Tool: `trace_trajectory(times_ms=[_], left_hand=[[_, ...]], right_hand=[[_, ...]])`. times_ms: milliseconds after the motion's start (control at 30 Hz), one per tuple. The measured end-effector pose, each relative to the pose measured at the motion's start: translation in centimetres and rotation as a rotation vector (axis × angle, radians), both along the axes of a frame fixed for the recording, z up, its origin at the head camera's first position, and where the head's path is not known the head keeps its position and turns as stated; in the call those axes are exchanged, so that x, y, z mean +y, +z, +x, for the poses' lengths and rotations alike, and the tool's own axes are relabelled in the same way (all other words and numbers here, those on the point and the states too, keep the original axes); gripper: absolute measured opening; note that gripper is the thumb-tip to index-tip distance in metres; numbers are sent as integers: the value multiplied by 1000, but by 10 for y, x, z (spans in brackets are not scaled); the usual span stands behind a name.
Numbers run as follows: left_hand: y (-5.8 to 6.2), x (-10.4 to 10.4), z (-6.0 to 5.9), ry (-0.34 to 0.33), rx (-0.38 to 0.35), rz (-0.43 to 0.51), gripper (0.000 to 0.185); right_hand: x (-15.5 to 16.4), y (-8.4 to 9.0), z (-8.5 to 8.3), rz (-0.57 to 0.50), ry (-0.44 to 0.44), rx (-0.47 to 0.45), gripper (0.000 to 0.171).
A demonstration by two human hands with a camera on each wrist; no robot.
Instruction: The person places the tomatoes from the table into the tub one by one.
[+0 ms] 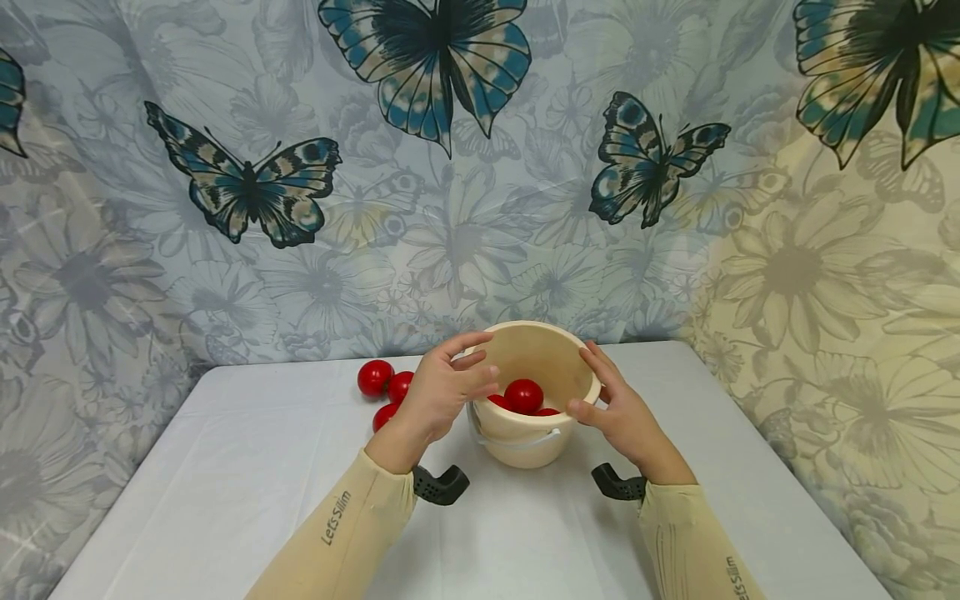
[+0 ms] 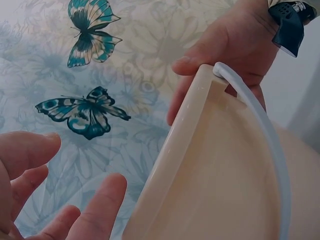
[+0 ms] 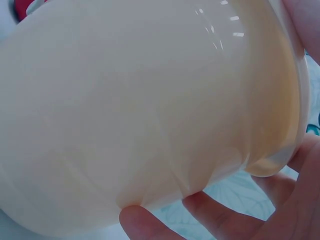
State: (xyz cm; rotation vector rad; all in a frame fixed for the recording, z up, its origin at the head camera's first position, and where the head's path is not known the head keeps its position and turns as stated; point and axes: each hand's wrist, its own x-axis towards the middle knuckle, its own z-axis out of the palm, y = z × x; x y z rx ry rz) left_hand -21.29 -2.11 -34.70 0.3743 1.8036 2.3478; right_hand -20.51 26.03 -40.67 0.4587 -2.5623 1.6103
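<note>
A cream plastic bucket with a white handle stands on the white table. Red balls lie inside it. My right hand grips the bucket's right rim, thumb on the outside, and its fingers curl round the rim in the right wrist view. My left hand hovers at the left rim with fingers spread. In the left wrist view its fingers sit just off the bucket's wall. Three more red balls lie on the table left of the bucket, partly behind my left hand.
A butterfly-and-flower printed cloth hangs behind and to both sides of the table. The table's left edge and right edge drop off to the cloth. Black camera mounts sit on both wrists.
</note>
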Motion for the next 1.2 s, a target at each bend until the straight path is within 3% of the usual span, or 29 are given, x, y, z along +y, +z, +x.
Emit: trace_trajectory(times_ms=[400,667,933,1200], left_hand=[[-2,-3,2,5,14,21,49],[3,-8,7,15,-2,82,54],[8,-20,23,10,6,90,54],[1,-51,40,28,3,47,56]], right_hand=[[0,0,1,-9,4,-1,87],[0,2,1,4,-4,2,88],[0,1,1,6,-9,1,88],[0,0,0,-5,-4,9,87]])
